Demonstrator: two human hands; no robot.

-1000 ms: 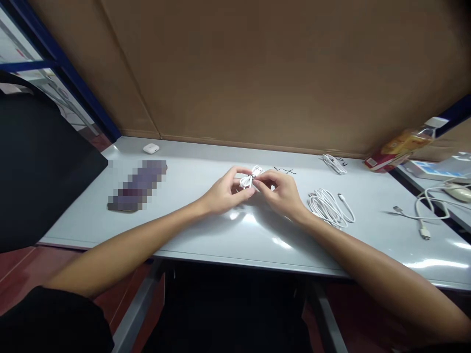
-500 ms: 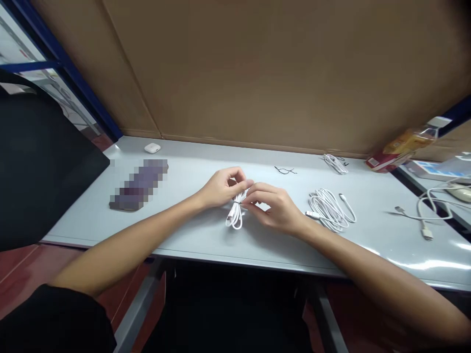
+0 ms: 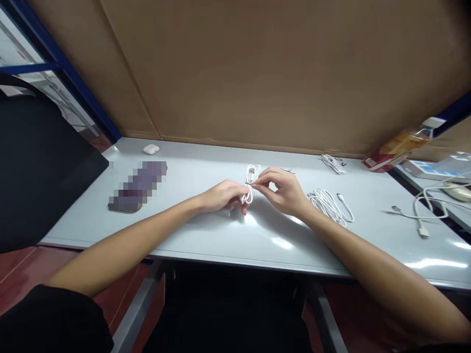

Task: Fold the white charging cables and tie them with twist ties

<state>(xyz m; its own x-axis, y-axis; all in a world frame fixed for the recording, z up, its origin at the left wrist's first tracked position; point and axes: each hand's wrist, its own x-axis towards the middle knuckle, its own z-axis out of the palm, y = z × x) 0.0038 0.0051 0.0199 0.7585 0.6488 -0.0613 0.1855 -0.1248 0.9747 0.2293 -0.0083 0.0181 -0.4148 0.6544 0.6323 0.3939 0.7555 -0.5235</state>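
Observation:
A coiled white USB cable (image 3: 247, 197) is raised just over the grey table (image 3: 206, 235), its metal USB plug facing up and away from me. My left hand (image 3: 222, 195) pinches the near loops between thumb and fingers. Around the middle of the bundle runs a thin black twist tie (image 3: 249, 184). Thumb and fingertips of my right hand (image 3: 280, 190) are closed on the end of that tie, at the bundle's right side. Behind my right hand, loose black twist ties (image 3: 288, 171) lie partly hidden.
Right of my hand lies a loosely coiled white cable (image 3: 327, 205), with a smaller cable bundle (image 3: 333, 163) behind it. A bottle (image 3: 397, 149) leans at the back right, near more cables (image 3: 415, 215). To the left are a white earbud case (image 3: 151, 149) and a blurred-out flat object (image 3: 140, 186).
The cable bundle has been turned over, so its plug now points away instead of toward me. My left hand has moved nearer and below it; my right hand has shifted slightly right and away.

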